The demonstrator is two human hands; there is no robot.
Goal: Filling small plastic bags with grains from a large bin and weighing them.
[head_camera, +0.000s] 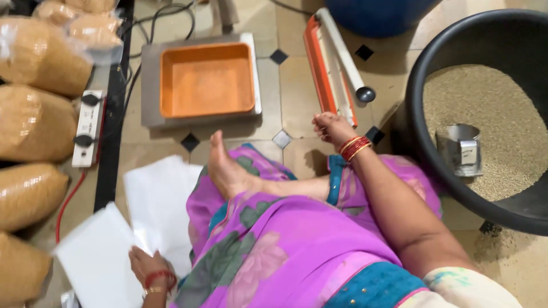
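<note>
From above, I saw the left hand (149, 267) at the near left, fingers pinched on one empty white plastic bag (94, 259) lifted off a loose stack of bags (160, 197) on the tiled floor (297, 102). I judged the bag light, limp and slippery, best taken by an edge or corner. The right hand (331, 128) reached far right, fingers curled beside the orange heat sealer (328, 65); I could not tell whether it gripped anything. Filled grain bags (34, 122) lay along the left.
</note>
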